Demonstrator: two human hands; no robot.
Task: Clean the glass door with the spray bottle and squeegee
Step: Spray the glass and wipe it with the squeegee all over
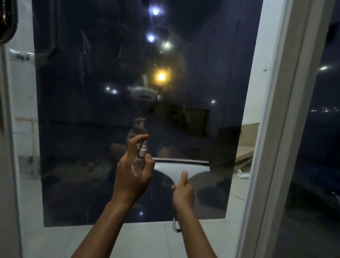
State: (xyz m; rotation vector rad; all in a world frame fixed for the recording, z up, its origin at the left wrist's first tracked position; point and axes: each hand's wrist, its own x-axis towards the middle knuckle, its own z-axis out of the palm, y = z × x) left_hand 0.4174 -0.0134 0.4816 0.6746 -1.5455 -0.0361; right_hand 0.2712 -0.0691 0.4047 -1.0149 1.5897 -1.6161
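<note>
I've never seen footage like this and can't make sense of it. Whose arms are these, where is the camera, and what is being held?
There is no machine here, only a person. The one picture comes from a wide-angle camera worn on the head, looking forward and down, so the two bare arms reach in from the bottom edge. The left hand holds a small clear spray bottle, with a finger up at its white nozzle, pointed at the glass door. The right hand has its grip around the handle of a white squeegee, thumb up, blade at the top near the glass. The dark pane reflects lights and the hands. A pale door frame stands on the right, and shiny floor tiles lie below.
</note>
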